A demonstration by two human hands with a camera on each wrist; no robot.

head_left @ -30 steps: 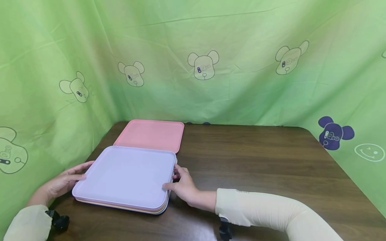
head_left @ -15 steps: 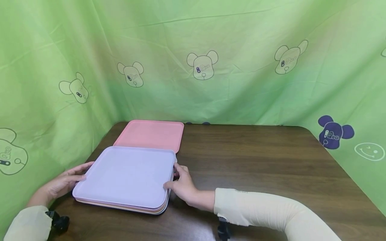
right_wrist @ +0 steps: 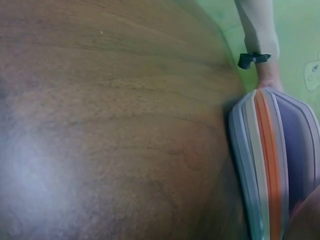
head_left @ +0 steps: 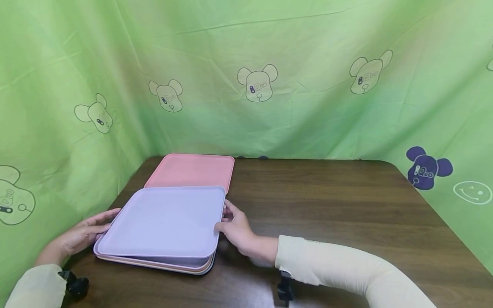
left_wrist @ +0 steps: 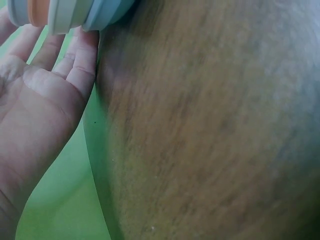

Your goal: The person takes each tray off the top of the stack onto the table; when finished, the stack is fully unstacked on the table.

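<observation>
A lavender tray (head_left: 165, 220) lies over a stack of trays (right_wrist: 267, 165), tilted so that its right and near sides stand above the stack. My right hand (head_left: 238, 226) pinches its right edge, thumb on top and fingers beneath. A dark gap separates it from the tray below, which also looks lavender. Orange, whitish and bluish edges show lower in the stack. At the stack's left side is my left hand (head_left: 82, 233), its fingers fairly straight against the tray edges (left_wrist: 60, 15) and its thumb near the top rim. Little of my right hand shows in the right wrist view.
Behind the stack a pink tray (head_left: 194, 171) lies on the brown wooden table (head_left: 327, 205), its near part hidden by the lavender tray. A green patterned curtain (head_left: 292, 107) hangs close along the table's back and sides.
My right hand has raised the right and near sides of the top lavender tray, which lay flat on the stack, opening a gap. The left hand has hardly moved.
</observation>
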